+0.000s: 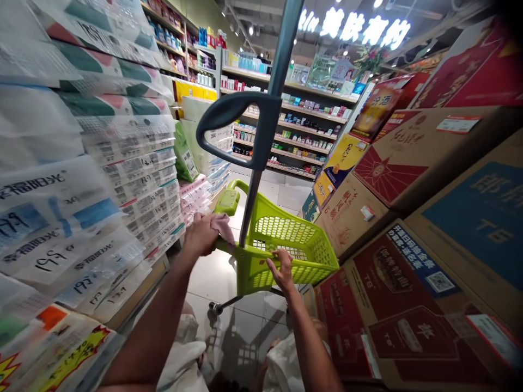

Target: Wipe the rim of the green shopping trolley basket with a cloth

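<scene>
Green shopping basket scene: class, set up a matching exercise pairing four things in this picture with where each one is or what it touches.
Things:
1. left hand
2. right hand
3. grey handle
4. cardboard boxes

Places:
A. stacked along the right of the aisle
B. rising above the green basket
C. pressing a pink cloth on the basket's left rim
D. gripping the basket's near rim, bare

Pairs: 1-C, 2-D, 3-B, 4-A
</scene>
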`<state>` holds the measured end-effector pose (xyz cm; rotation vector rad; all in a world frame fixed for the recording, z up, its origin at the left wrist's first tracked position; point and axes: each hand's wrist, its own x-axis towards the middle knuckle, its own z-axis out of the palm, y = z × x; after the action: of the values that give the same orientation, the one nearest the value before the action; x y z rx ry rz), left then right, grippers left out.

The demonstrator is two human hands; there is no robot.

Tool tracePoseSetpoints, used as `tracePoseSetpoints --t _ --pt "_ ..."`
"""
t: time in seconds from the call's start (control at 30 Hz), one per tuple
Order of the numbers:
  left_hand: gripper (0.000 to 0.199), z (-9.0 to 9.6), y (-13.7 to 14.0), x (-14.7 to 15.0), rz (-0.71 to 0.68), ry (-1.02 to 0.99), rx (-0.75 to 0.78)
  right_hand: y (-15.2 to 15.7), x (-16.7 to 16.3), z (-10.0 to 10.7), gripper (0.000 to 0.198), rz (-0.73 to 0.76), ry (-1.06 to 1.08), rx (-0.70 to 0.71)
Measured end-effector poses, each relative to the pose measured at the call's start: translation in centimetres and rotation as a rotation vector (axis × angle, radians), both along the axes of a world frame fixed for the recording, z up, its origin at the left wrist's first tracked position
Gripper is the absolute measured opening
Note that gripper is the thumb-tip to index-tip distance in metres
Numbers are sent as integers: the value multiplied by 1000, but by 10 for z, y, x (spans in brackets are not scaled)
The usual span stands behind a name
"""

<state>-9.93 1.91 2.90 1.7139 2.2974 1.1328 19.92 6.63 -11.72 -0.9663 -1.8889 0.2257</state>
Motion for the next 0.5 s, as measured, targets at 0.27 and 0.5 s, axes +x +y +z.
tracePoseSetpoints --t 0.27,0.5 --pt "28 -65 -36 95 204 -286 586 6 0 -6 17 -48 43 -2" --pt "44 -63 -6 83 49 -1112 612 7 10 -4 21 4 41 -28"
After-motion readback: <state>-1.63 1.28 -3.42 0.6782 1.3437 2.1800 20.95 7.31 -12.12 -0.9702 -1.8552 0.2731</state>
